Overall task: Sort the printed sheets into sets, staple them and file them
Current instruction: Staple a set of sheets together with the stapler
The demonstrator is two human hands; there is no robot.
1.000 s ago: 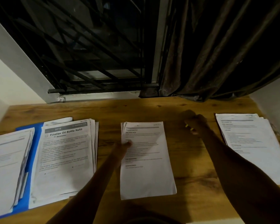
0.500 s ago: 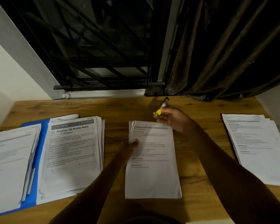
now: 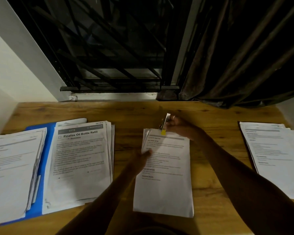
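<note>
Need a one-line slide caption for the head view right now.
Right hand brings a stapler to the top edge of the middle paper set while the left hand pins it down.

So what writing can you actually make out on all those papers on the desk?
"Finalize Oil Bottle Refill": bold heading on the top sheet of the stack on the blue folder.
"SECTION": small print at that sheet's upper right corner; what follows it is unreadable.
Dark header band above the heading: digits, too blurred to read.
Body text there, on the middle set, the right stack and the far-left stack: too small and blurred.
</note>
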